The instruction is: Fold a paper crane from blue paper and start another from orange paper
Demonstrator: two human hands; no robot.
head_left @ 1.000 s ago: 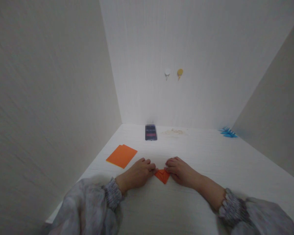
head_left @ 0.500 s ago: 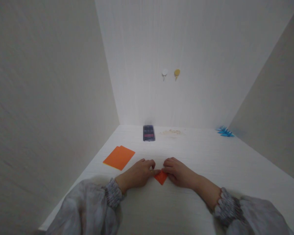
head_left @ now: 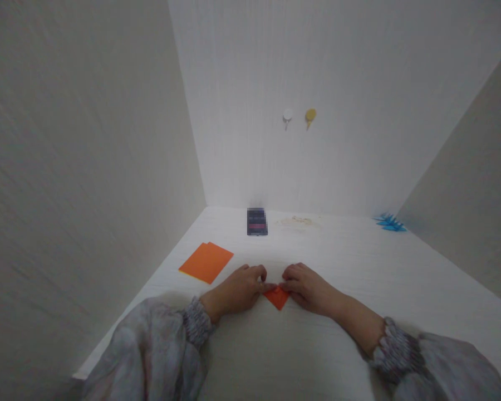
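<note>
A small folded orange paper piece (head_left: 278, 298) lies on the white table (head_left: 338, 345) between my hands. My left hand (head_left: 237, 289) pinches its left corner with thumb and fingertips. My right hand (head_left: 309, 288) holds its right corner the same way. Both hands rest on the table, and the piece's upper edge is hidden under my fingertips. Grey patterned sleeves cover both my forearms.
A stack of flat orange paper sheets (head_left: 206, 262) lies to the left. A dark phone (head_left: 256, 221) lies near the back wall, with a pale patch (head_left: 298, 221) beside it. Blue folded paper pieces (head_left: 390, 223) sit at the back right. Two hooks (head_left: 298, 117) hang on the wall.
My hands and the orange piece stay together in nearly the same place on the table. The view has shifted slightly.
</note>
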